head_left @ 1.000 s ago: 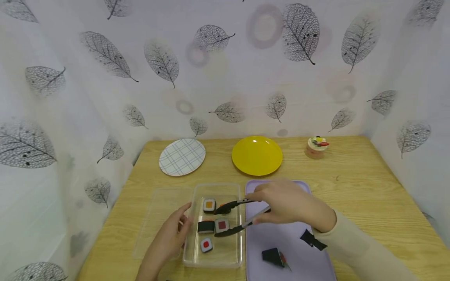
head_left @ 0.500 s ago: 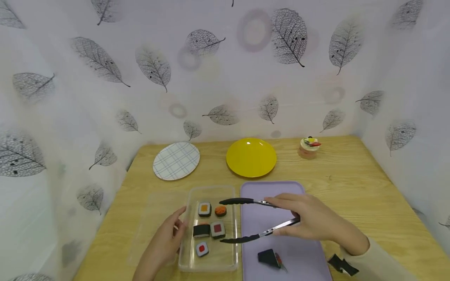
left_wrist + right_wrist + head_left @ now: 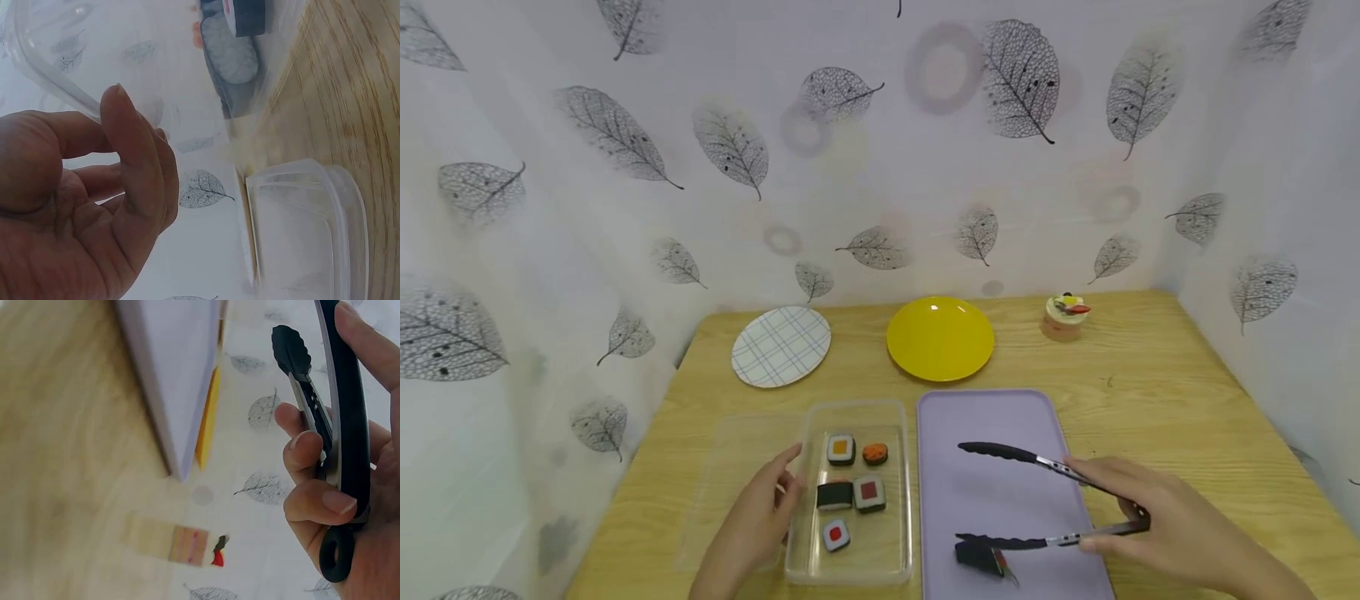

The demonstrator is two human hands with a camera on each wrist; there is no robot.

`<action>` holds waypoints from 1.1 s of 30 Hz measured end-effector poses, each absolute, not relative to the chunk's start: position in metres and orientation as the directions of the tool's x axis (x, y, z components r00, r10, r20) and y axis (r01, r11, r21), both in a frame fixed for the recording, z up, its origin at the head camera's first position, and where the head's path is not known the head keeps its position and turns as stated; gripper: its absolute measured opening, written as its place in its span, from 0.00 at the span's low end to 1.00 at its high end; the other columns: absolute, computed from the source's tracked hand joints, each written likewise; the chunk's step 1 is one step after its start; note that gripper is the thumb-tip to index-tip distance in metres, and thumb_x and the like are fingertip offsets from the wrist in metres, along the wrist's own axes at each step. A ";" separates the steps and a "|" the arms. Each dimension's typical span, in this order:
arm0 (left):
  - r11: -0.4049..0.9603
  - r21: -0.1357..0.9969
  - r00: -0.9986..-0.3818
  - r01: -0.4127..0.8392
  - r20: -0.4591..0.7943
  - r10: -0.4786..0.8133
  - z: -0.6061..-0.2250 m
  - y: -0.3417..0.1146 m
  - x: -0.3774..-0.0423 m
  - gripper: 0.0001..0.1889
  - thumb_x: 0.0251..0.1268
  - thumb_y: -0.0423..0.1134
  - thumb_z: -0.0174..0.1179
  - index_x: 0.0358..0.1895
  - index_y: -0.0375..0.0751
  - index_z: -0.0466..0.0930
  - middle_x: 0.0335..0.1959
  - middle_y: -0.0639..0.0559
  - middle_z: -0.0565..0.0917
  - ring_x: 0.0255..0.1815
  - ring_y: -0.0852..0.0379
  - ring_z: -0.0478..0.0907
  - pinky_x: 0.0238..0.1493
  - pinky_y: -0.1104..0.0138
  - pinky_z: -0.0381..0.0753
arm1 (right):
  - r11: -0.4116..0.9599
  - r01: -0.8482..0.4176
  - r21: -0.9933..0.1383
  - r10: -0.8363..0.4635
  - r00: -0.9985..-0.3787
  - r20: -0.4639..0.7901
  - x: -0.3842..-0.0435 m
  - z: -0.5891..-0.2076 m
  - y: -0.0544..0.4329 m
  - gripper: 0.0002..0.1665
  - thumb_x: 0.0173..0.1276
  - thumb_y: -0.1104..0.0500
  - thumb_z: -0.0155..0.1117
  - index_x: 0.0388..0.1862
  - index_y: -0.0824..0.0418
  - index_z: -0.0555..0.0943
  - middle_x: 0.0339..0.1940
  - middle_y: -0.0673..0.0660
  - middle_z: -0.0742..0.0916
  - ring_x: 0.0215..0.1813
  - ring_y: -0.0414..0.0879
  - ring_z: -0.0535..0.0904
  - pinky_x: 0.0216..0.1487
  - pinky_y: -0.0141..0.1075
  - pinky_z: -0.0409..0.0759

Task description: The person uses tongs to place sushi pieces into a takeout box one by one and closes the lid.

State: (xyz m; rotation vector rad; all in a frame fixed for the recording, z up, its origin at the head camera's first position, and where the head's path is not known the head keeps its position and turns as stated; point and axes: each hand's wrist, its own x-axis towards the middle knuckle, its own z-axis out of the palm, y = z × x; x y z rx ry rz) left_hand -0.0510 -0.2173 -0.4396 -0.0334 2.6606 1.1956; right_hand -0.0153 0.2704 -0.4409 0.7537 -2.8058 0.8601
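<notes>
My right hand (image 3: 1172, 521) grips the tongs (image 3: 1000, 451), whose black tips are spread apart with nothing between them. They hang over the lilac tray (image 3: 988, 400). The lower tip overlaps the top of a dark, cone-shaped hand roll (image 3: 976, 560); whether they touch, I cannot tell. With loosely bent fingers my left hand (image 3: 752, 521) rests against the left side of a clear plastic container (image 3: 850, 577). In the left wrist view, a fingertip (image 3: 117, 103) meets the container's rim. Inside lie several sushi pieces, among them an orange-topped one (image 3: 875, 453) and a dark-red-centred roll (image 3: 869, 493).
A clear lid (image 3: 722, 467) lies left of the container, partly behind my left hand. At the back stand a checked white plate (image 3: 781, 346), a yellow plate (image 3: 940, 339) and a small fruit-topped cake (image 3: 1065, 317). A leaf-patterned curtain (image 3: 865, 167) encloses the table.
My right hand has drawn the tongs rightward from above the container to over the tray, their tips spreading. The orange-topped sushi is uncovered in the container. My left hand stays at its side.
</notes>
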 end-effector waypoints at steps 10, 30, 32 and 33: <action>0.679 0.728 -0.979 -0.095 -0.193 0.071 -0.438 -0.218 -0.049 0.27 0.81 0.35 0.57 0.78 0.39 0.68 0.40 0.48 0.81 0.26 0.63 0.74 0.20 0.69 0.80 | 0.784 -0.360 -0.506 -0.408 -0.913 0.017 0.010 -0.467 0.300 0.47 0.58 0.34 0.78 0.76 0.40 0.75 0.59 0.49 0.87 0.40 0.23 0.74 0.32 0.23 0.74; 0.673 0.734 -0.980 -0.094 -0.188 0.068 -0.441 -0.216 -0.049 0.26 0.81 0.34 0.57 0.78 0.38 0.68 0.39 0.47 0.81 0.24 0.62 0.74 0.19 0.69 0.80 | 0.761 -0.507 -0.405 -0.480 -0.860 0.174 0.018 -0.491 0.300 0.38 0.55 0.35 0.80 0.66 0.36 0.83 0.58 0.36 0.89 0.57 0.30 0.85 0.43 0.28 0.89; 0.672 0.735 -0.980 -0.095 -0.189 0.068 -0.441 -0.216 -0.049 0.26 0.81 0.34 0.57 0.78 0.38 0.68 0.39 0.47 0.81 0.24 0.62 0.74 0.18 0.69 0.80 | 0.754 -0.512 -0.411 -0.480 -0.857 0.186 0.018 -0.490 0.300 0.38 0.55 0.36 0.81 0.66 0.36 0.83 0.58 0.35 0.89 0.56 0.29 0.85 0.43 0.26 0.88; 0.671 0.735 -0.980 -0.094 -0.187 0.068 -0.441 -0.216 -0.049 0.26 0.81 0.34 0.57 0.78 0.38 0.68 0.39 0.47 0.80 0.24 0.62 0.73 0.18 0.69 0.80 | 0.748 -0.518 -0.414 -0.482 -0.854 0.196 0.018 -0.491 0.299 0.38 0.55 0.37 0.81 0.66 0.37 0.84 0.57 0.35 0.89 0.56 0.29 0.85 0.43 0.26 0.88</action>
